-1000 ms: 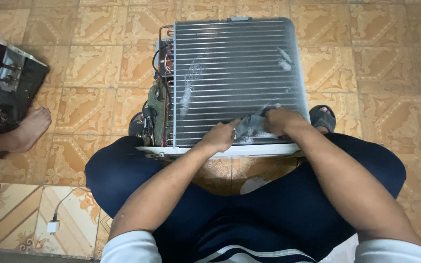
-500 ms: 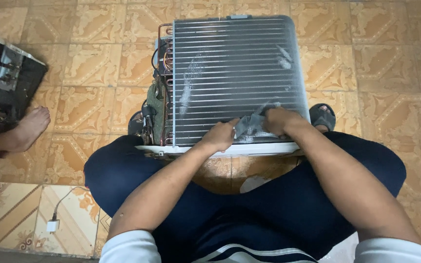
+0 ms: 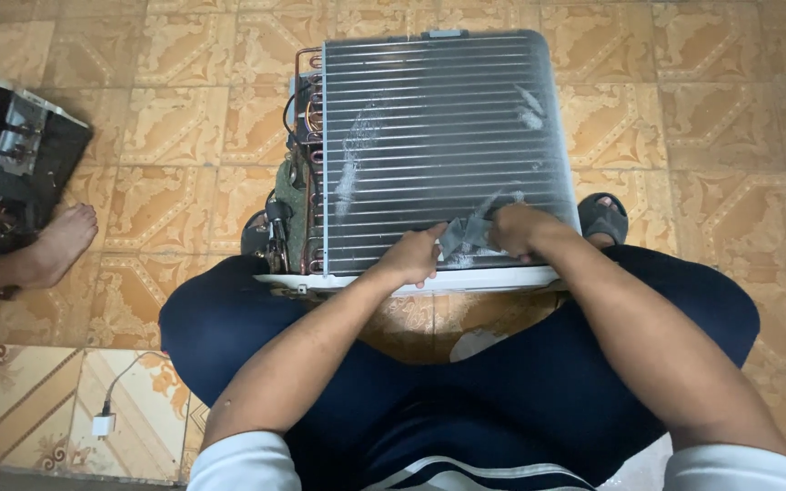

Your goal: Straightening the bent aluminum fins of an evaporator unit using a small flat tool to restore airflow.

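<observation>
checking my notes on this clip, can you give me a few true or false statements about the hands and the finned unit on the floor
1. Both hands, left hand and right hand, hold a grey cloth against the finned coil unit. True.
2. The unit stands on a wooden bench. False: it rests on the patterned tile floor.
3. Copper tubes run along the unit's left side. True.
4. A bare foot of another person shows at the left. True.
5. A white charger lies on top of the fins. False: it lies on the floor at lower left.

A crumpled grey cloth (image 3: 466, 235) lies pressed on the finned silver coil unit's (image 3: 438, 136) near edge.
</observation>
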